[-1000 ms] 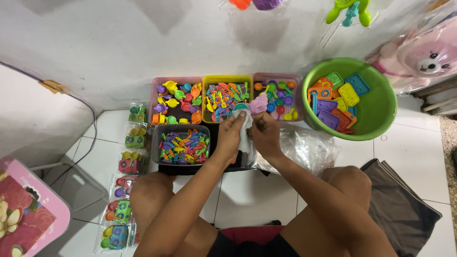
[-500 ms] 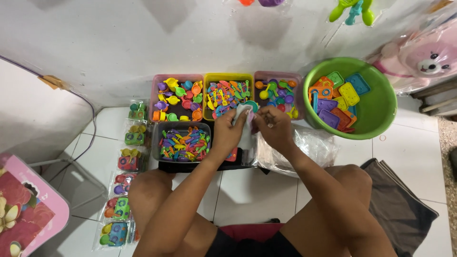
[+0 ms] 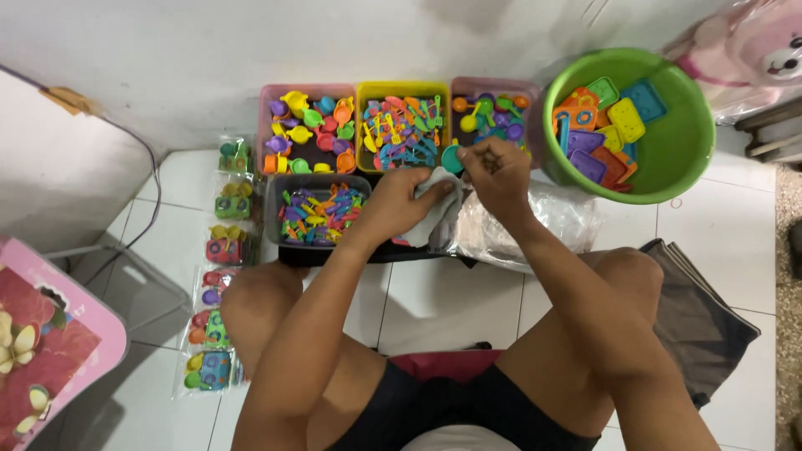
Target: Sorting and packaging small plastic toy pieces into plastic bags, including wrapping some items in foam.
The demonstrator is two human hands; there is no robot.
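I sit on a white tiled floor facing several bins of small coloured plastic toys. My left hand point(image 3: 399, 203) grips a small clear plastic bag point(image 3: 434, 213) from its left side. My right hand point(image 3: 494, 171) pinches a small teal toy piece point(image 3: 452, 159) just above the bag's top. Both hands hover in front of the yellow bin point(image 3: 403, 129) of toy utensils and the pink bin point(image 3: 493, 113) of toy spoons and cups. A dark bin point(image 3: 316, 213) of mixed small pieces lies left of my left hand.
A green basin point(image 3: 660, 159) of flat toy trays stands at the right. Another pink bin point(image 3: 307, 129) of toy pots sits far left. Filled toy packets point(image 3: 219, 276) line the floor at left. Crumpled clear plastic point(image 3: 543, 221), a grey cloth point(image 3: 697, 309) and a pink box point(image 3: 50, 334) lie around.
My right hand has lifted off the bag toward the pink bin and now pinches a teal piece. The left hand stays on the bag.
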